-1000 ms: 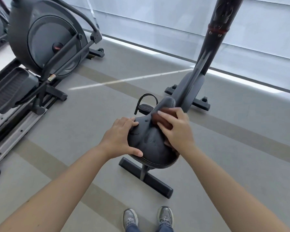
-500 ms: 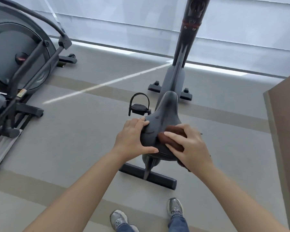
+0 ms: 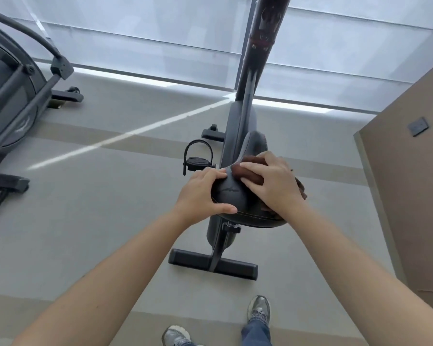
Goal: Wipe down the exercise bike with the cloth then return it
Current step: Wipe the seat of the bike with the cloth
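**Saddle wipe in hand, the rest of the bike waiting**

At the far left an elliptical machine (image 3: 15, 101) is standing well apart from your work. Moving right, the bike's pedal (image 3: 198, 161) is hanging just beyond your left grip (image 3: 203, 193). That grip is curling its fingers over the left edge of the saddle (image 3: 231, 196), with the thumb lying along the near rim, bracing it. The cloth (image 3: 251, 169), brown and bunched, is lying on the saddle's top toward the nose, with a tail spilling past the right side. Your right grip (image 3: 273, 187) is lying flat on it, fingers nearly straight and spread, pressing rather than clutching. The exercise bike (image 3: 248, 101) is rising behind the saddle on its dark post, and a brown panel (image 3: 410, 208) is closing the right side.

You are likely in the wiping step, and well short of returning the cloth. The next move is calling for steady downward pressure while you sweep toward the saddle's wide near end. Gather the loose tail so it is not dragging.
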